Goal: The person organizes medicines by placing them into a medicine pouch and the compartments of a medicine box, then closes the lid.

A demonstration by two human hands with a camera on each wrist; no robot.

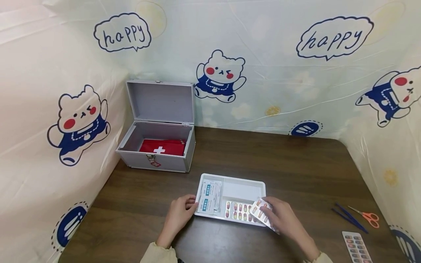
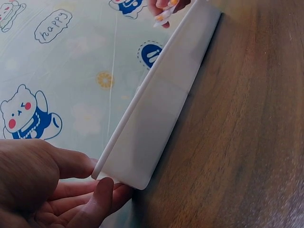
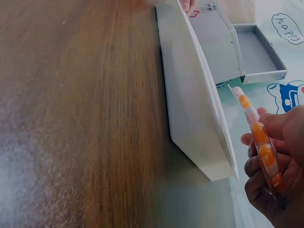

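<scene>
- Right hand: fingers curled round 1 blister pack of orange capsules, tilted over the near right corner of the white tray.
- Left hand: fingers pinching the tray's near left corner on the tabletop.
- Between the hands, in the tray: sachets; 1 further capsule strip.
- Beyond the left hand: open grey case.

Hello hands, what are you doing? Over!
Left hand grips white plastic tray. Right hand pinches orange-capsule blister strip over tray's near-right corner. Nothing blocking.
</scene>
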